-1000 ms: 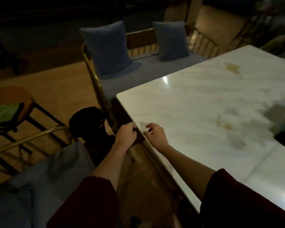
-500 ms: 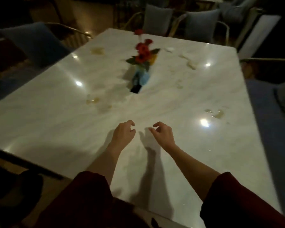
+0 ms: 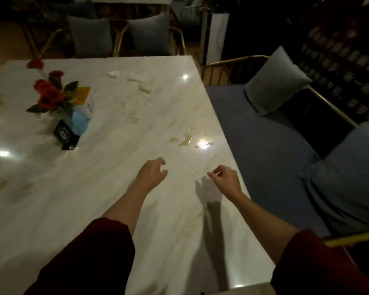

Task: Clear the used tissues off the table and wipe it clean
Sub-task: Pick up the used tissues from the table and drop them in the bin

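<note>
- Three crumpled white tissues (image 3: 136,80) lie in a loose row near the counter's far edge, towards its far right corner; their outlines are blurred.
- The counter (image 3: 107,201) is pale, glossy marble, marked with yellowish spill patches (image 3: 184,139) by the right edge, around the middle and along the left side.

Black block stand (image 3: 65,135) on the white marble desk (image 3: 115,188), left of centre: white mark on its near face, perhaps a number, too blurred to read.
Yellow-and-white card (image 3: 84,97) behind the red flowers (image 3: 48,92): print too small to read.
Dark wall panel (image 3: 345,67), far right: rows of pale characters, not legible.
</note>
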